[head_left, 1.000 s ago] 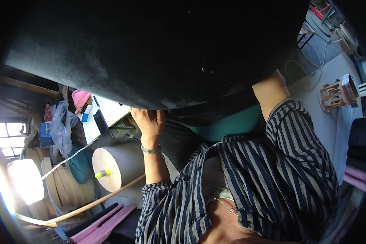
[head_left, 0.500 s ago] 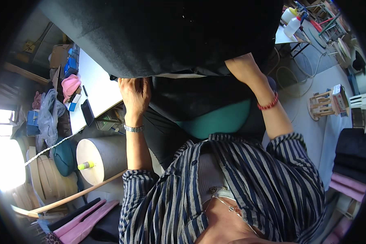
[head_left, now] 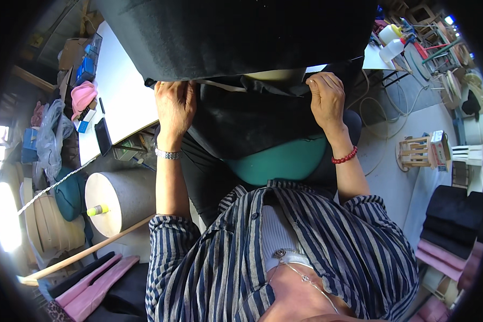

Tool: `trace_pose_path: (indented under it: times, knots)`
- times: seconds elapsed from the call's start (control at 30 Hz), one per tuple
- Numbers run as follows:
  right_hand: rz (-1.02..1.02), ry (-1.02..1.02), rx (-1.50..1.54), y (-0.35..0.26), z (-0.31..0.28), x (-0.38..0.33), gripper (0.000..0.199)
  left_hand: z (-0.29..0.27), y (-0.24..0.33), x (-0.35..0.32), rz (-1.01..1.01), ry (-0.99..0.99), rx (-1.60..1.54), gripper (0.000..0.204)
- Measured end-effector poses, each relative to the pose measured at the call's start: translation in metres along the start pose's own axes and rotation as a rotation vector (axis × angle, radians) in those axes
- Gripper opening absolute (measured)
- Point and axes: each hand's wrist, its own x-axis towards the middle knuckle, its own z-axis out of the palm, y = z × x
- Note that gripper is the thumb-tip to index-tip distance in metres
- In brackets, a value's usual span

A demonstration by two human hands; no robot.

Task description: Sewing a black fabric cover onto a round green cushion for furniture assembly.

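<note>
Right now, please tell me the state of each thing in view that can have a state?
Large black felt sheet: held up at its edge by both hands.
Left hand: closed on the sheet's edge.
Right hand: closed on the sheet's edge.
Grey felt roll: lying on its side.
White squeeze bottles: upright, capped.

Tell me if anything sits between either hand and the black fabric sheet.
Nothing visible does. The left hand and the right hand both already grip the lower edge of the black fabric sheet, fingers curled over it, above the white table.
</note>
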Motion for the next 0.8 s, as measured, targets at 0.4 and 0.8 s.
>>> trace_pose_path:
  times: [0.4,0.8]
  knots:
    - [-0.027,-0.012,-0.035,-0.011,-0.001,-0.007,0.011,-0.004,-0.006,-0.012,0.031,0.072,-0.012,0.023]
    - [-0.023,0.069,-0.068,-0.012,-0.008,-0.029,0.012,-0.018,0.018,-0.032,0.016,0.077,0.012,0.014]
